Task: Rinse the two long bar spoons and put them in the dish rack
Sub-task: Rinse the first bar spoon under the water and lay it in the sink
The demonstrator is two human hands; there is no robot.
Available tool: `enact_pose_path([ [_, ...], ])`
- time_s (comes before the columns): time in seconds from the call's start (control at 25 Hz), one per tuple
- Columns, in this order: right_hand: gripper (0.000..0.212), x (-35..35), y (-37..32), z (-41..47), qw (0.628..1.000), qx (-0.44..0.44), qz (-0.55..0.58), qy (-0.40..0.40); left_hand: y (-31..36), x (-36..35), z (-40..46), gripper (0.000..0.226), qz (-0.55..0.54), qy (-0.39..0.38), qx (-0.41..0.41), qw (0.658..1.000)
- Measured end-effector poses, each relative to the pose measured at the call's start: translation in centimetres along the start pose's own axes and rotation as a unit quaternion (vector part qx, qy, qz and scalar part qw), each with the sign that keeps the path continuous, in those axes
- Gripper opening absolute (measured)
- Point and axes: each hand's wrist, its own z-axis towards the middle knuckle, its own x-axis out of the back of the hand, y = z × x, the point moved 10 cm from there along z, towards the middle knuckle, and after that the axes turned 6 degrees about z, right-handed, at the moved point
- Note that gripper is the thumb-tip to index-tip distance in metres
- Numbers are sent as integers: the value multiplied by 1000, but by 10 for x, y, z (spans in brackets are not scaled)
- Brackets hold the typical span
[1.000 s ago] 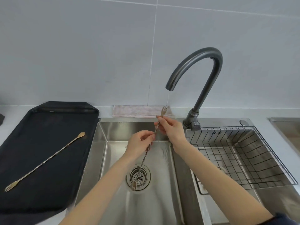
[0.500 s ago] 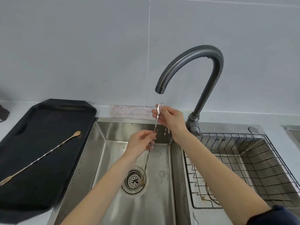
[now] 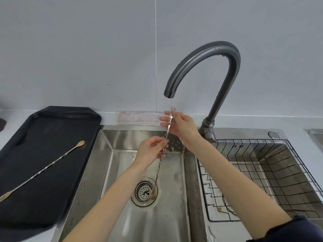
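Note:
A long twisted bar spoon [image 3: 158, 169] hangs nearly upright over the steel sink [image 3: 108, 154], fork end up under a thin stream from the dark faucet [image 3: 206, 56], bowl end just above the drain [image 3: 144, 190]. My right hand [image 3: 181, 127] pinches it near the fork end. My left hand [image 3: 151, 151] grips the shaft lower down. The second bar spoon [image 3: 43, 169] lies diagonally on the black tray [image 3: 52, 119] at left. A black wire dish rack [image 3: 272, 173] sits in the right basin with nothing visible in it.
A folded pinkish cloth [image 3: 138, 117] lies on the counter behind the sink against the tiled wall. Another basin's edge [image 3: 314, 135] shows at far right. A dark object [image 3: 2, 122] is cut off at the left edge.
The view has shifted closer and higher. Both hands keep hold of the spoon, and its fork end has risen slightly nearer the faucet mouth. The spoon on the tray has not moved.

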Motion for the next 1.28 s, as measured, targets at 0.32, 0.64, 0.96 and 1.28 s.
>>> enact_pose_path([
  [0.32, 22, -6, -3, 3, 993, -1, 120, -4, -10, 1, -5, 17, 19, -6, 11, 1000],
  [0.64, 46, -7, -12, -10, 970, 106, -219, -11, 3, 0, -13, 27, -37, -37, -10, 999],
  [0.96, 27, 10, 1, -16, 897, 158, -412, 14, 7, -2, -13, 22, -70, -123, 17, 990],
  [1.28, 20, 23, 62, -32, 898, 81, -433, -1, 12, -6, -7, 19, -16, -143, 2, 990],
])
